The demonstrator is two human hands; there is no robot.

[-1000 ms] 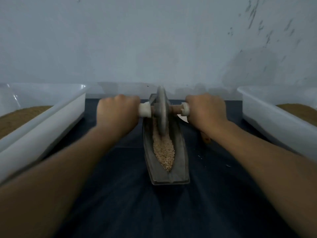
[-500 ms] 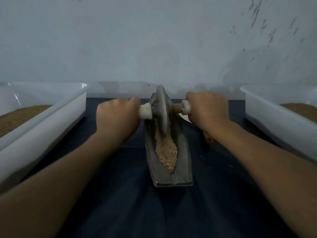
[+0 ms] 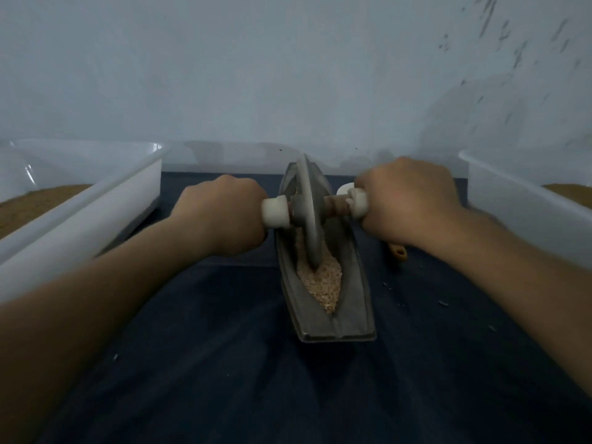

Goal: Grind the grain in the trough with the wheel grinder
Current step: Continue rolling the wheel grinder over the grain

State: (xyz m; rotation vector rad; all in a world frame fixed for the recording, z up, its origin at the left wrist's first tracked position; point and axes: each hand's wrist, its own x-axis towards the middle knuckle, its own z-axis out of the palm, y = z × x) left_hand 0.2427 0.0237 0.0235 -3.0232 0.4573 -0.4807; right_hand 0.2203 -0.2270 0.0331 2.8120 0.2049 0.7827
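No text, label, brand, number or sign can be read: the wheel grinder (image 3: pixel 308 216), the trough (image 3: pixel 354 302), the left white tub (image 3: pixel 96 206), the right white tub (image 3: pixel 512 203) and the wall (image 3: pixel 256 75) show plain surfaces

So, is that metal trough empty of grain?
No, pale grain lies heaped in the trough around the grinding wheel's lower edge.

place: makeshift grinding workstation | cues: white bins (image 3: pixel 96 219) of brown meal (image 3: pixel 32 203), dark cloth (image 3: pixel 224 363), stained wall (image 3: pixel 256 75)
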